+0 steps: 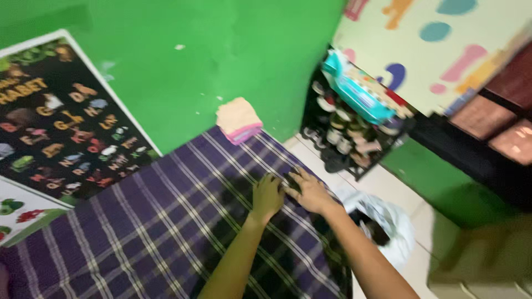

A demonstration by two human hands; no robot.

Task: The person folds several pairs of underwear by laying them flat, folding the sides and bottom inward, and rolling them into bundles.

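Note:
A purple plaid cloth (166, 221) with white and dark stripes lies spread over a flat surface. My left hand (267, 196) rests palm down on it near its right edge, fingers together and pointing away from me. My right hand (308, 191) lies flat on the cloth just beside the left, fingers spread, almost touching it. Neither hand holds anything. A small stack of folded cloths (239, 120), cream on top and pink below, sits at the far end of the plaid cloth against the green wall (221, 50).
A dark picture poster (61, 127) leans on the wall at left. A black rack (354, 133) crowded with small items and a turquoise box stands at right. A white plastic bag (390, 224) lies on the tiled floor beside the cloth's edge.

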